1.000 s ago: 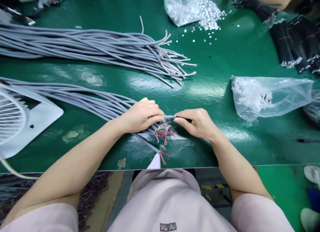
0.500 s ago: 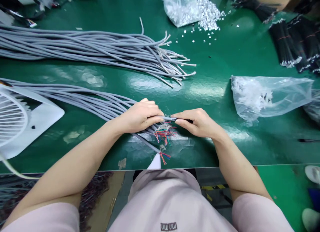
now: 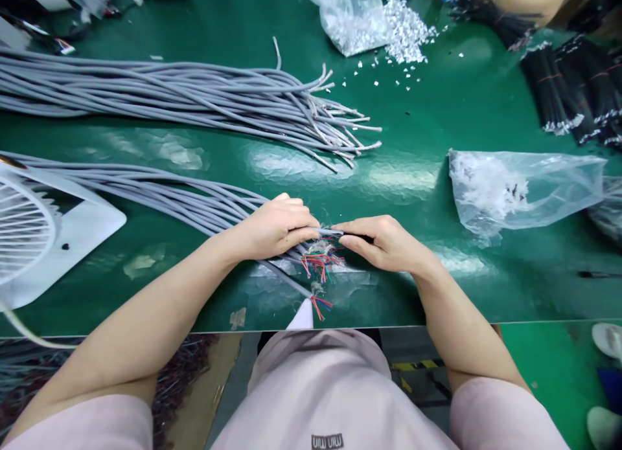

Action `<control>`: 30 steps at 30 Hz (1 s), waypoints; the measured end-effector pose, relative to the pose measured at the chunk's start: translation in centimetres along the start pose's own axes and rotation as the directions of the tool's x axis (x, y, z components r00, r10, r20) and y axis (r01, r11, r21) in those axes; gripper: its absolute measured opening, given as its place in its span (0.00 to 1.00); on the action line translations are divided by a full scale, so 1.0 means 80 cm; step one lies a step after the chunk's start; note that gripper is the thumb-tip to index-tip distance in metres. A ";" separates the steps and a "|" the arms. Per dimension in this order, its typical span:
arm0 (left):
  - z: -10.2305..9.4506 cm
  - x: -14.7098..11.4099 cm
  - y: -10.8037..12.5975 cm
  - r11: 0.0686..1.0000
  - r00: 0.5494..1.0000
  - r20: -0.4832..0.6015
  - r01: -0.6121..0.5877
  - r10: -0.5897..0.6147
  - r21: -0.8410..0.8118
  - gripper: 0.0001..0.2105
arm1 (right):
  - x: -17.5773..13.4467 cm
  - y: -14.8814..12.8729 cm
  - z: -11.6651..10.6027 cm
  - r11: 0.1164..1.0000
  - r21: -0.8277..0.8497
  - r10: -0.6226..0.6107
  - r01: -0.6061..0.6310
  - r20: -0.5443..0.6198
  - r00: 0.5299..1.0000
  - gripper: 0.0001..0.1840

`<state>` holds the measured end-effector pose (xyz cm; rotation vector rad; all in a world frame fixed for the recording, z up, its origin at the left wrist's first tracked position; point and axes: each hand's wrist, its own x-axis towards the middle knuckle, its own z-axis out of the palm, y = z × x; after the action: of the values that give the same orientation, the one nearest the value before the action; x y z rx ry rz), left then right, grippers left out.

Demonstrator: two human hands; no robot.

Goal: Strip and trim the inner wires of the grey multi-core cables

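My left hand (image 3: 278,226) is closed around a grey cable (image 3: 328,231), holding it close to its end. My right hand (image 3: 383,241) pinches that cable's tip between thumb and fingertips; the very tip is hidden there. Just below lie the stripped ends of other cables, with red, blue and green wires (image 3: 321,263) fanned out and frayed strands around them. One separate cable (image 3: 291,283) points toward the table's front edge, its coloured wires spread. From under my left hand the lower bundle of grey cables (image 3: 160,190) runs off to the left.
A larger bundle of grey cables (image 3: 160,90) lies behind. A white fan (image 3: 92,233) stands at left. Small metallic pieces (image 3: 408,29) spill beside a plastic bag (image 3: 352,19); another clear bag (image 3: 549,184) lies at right. Black wire bundles (image 3: 558,87) and a co-worker's arm (image 3: 534,6) are far right.
Both my hands stay almost in place on the cable, my right fingers shifting only slightly at its tip. A co-worker's hand and arm have come further into view at the top right.
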<state>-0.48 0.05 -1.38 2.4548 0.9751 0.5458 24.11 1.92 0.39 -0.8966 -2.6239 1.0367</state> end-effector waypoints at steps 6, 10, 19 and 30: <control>0.000 0.000 -0.001 1.000 1.000 -0.007 0.006 -0.006 -0.023 0.17 | -0.004 -0.002 -0.003 1.000 -0.025 0.007 -0.008 -0.016 1.000 0.19; 0.000 0.000 0.000 1.000 1.000 -0.011 -0.003 0.003 -0.019 0.16 | -0.005 -0.003 -0.005 0.999 -0.040 0.011 -0.011 -0.014 1.000 0.19; 0.001 0.000 0.001 1.000 1.000 -0.024 -0.015 0.015 0.023 0.16 | -0.004 -0.004 -0.001 0.994 -0.107 0.024 -0.026 -0.025 0.999 0.19; -0.001 0.001 0.002 0.997 0.996 0.070 0.057 -0.053 -0.059 0.15 | 0.003 -0.006 0.010 0.997 -0.080 0.013 -0.020 -0.088 0.996 0.17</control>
<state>-0.39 0.04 -1.21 2.3693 0.9809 0.4640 23.39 1.36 0.07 -0.9594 -2.6064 0.8790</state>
